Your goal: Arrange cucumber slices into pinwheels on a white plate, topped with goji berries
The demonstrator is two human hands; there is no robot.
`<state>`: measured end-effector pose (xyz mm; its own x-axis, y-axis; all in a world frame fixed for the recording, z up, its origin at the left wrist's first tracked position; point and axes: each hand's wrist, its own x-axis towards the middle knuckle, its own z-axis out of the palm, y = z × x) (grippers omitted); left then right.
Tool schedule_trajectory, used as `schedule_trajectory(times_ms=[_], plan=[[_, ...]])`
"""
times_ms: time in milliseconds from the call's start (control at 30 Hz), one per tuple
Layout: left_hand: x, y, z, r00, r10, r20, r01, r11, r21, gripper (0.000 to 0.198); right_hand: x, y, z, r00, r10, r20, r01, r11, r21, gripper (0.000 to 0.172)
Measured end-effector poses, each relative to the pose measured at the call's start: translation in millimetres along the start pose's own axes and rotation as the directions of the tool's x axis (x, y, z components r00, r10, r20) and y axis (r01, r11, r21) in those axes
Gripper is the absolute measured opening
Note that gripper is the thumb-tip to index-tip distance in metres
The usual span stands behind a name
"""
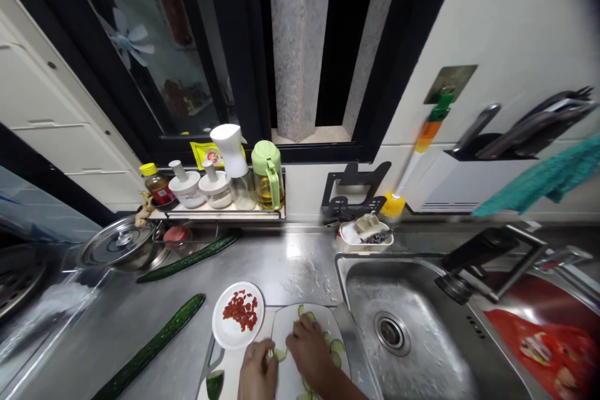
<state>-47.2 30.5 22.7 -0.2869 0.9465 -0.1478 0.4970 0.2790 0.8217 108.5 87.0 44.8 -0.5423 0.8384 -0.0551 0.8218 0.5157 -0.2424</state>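
At the bottom centre a white cutting board [213, 365] carries a white oval plate [281, 325] with several green cucumber slices [336, 346] laid round its rim. My left hand [255, 370] rests at the plate's left edge, fingers curled beside a cucumber slice [280, 355]. My right hand [309, 350] lies over the middle of the plate, fingers bent down onto the slices. What either hand grips is hidden. A cut cucumber end [214, 383] lies on the board to the left. A small round plate [230, 337] of red pieces sits just left of the oval plate.
Two whole cucumbers [154, 344] [190, 257] lie on the steel counter at left. A lidded pot [119, 247] stands far left. A rack of condiment bottles [220, 184] lines the back wall. The steel sink [398, 325] and tap [487, 262] are right, beside a red bag [548, 344].
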Motion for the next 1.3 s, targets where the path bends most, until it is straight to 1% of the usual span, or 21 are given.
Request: schedule_trajectory(times_ms=[67, 133, 233, 300, 500, 567, 633, 733, 833, 933, 1033, 1100, 1200, 1300], plan=[[-3.4, 1.5, 1.8, 0.999, 0.024, -0.04, -0.024, 1.0, -0.002, 0.026, -6.4, 3.8, 11.7, 0.992, -0.014, -0.124, 0.009, 0.999, -0.04, 0.004], [-6.4, 4.3, 2.4, 0.997, 0.026, -0.074, -0.026, 1.0, 0.004, 0.026, -14.6, 7.2, 21.6, 0.981, -0.019, -0.194, 0.011, 0.999, -0.04, 0.004], [-9.0, 7.3, 1.4, 0.996, 0.03, -0.087, -0.029, 1.0, 0.007, 0.024, -26.4, 10.4, 31.4, 0.967, -0.06, -0.249, 0.062, 0.998, -0.001, 0.005], [-9.6, 6.8, 0.6, 0.995, 0.036, -0.093, -0.036, 0.999, 0.004, 0.023, -31.8, 11.2, 35.3, 0.955, -0.086, -0.284, 0.093, 0.996, 0.012, 0.01], [-10.7, 0.1, 1.6, 0.996, 0.029, -0.087, -0.029, 1.0, 0.007, 0.022, -36.6, 9.6, 40.1, 0.926, -0.106, -0.363, 0.104, 0.994, -0.023, 0.014], [-11.1, -1.1, 2.1, 0.996, 0.029, -0.085, -0.028, 0.999, 0.017, 0.022, -37.0, 8.9, 40.9, 0.922, -0.101, -0.373, 0.097, 0.995, -0.028, 0.015], [-11.5, -1.5, 2.6, 0.996, 0.035, -0.079, -0.033, 0.999, 0.026, 0.022, -37.5, 8.6, 41.1, 0.923, -0.093, -0.373, 0.089, 0.996, -0.028, 0.012], [-11.8, -1.2, 3.2, 0.997, 0.033, -0.077, -0.032, 0.999, 0.02, 0.024, -37.7, 8.5, 39.2, 0.936, -0.093, -0.339, 0.094, 0.995, -0.011, 0.008], [-11.3, -2.8, 0.5, 0.996, 0.01, -0.094, -0.01, 1.0, -0.003, 0.028, -37.4, 8.5, 35.4, 0.946, -0.073, -0.317, 0.088, 0.996, 0.034, 0.009], [-10.8, -9.3, -8.9, 0.991, -0.065, -0.113, 0.068, 0.997, 0.025, 0.037, -39.3, 8.5, 32.6, 0.946, -0.037, -0.322, 0.071, 0.993, 0.095, 0.011], [-11.5, -19.2, -21.1, 0.977, -0.154, -0.149, 0.174, 0.976, 0.128, 0.045, -46.4, 8.3, 32.7, 0.935, 0.0, -0.354, 0.052, 0.989, 0.138, 0.012], [-12.7, -24.8, -26.3, 0.971, -0.181, -0.157, 0.209, 0.962, 0.178, 0.048, -53.5, 8.1, 34.0, 0.933, 0.016, -0.359, 0.037, 0.989, 0.14, 0.011], [-13.9, -28.4, -26.8, 0.976, -0.179, -0.125, 0.203, 0.954, 0.219, 0.043, -64.1, 7.9, 37.7, 0.943, 0.001, -0.332, 0.036, 0.994, 0.107, 0.016], [-13.1, -26.8, -23.1, 0.982, -0.169, -0.086, 0.186, 0.947, 0.263, 0.034, -70.5, 7.5, 43.2, 0.937, -0.014, -0.35, 0.04, 0.997, 0.067, 0.022]])
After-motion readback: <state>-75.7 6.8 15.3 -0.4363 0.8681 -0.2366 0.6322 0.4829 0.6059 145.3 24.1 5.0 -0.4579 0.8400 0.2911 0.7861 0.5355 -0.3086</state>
